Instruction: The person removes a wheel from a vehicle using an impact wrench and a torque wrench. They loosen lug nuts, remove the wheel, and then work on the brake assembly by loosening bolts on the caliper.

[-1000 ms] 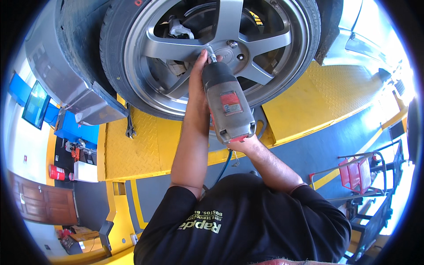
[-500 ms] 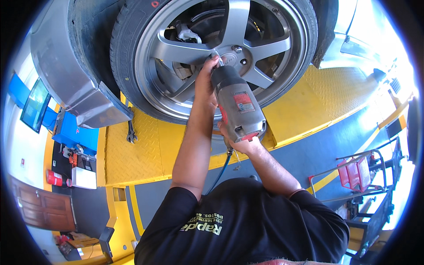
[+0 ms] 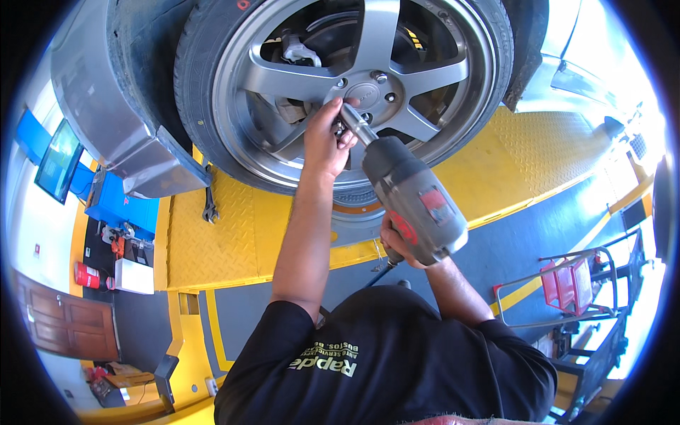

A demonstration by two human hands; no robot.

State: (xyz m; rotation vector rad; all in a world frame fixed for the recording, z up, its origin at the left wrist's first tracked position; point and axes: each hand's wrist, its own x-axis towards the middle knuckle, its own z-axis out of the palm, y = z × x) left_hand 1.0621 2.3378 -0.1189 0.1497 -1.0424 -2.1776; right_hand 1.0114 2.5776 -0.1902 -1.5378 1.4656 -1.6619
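Observation:
My right hand [image 3: 401, 239] grips the handle of a grey and black impact wrench [image 3: 418, 202] with red trim. A long silver socket [image 3: 359, 124] on its front points up and left, apart from the wheel hub. My left hand [image 3: 327, 142] is closed around small dark metal pieces that look like lug nuts [image 3: 340, 129]; its thumb and forefinger are at the socket's open end. Beyond both hands stands a grey five-spoke wheel [image 3: 379, 42] with its tyre [image 3: 195, 92]. One lug nut [image 3: 380, 76] sits at the top of the hub, and other bolt holes show around the centre cap.
Under the wheel runs a yellow tread-plate ramp [image 3: 248, 234], with an open-ended wrench [image 3: 210, 205] lying on it. A grey bumper [image 3: 134, 142] hangs at the left. An air hose [image 3: 379, 275] trails below the impact wrench. A cart with a red bin [image 3: 567, 287] stands at right.
The impact wrench has drawn back from the wheel and swung to the right, its socket leaving the left bolt hole. My left hand has come slightly down and nearer, its held pieces now showing.

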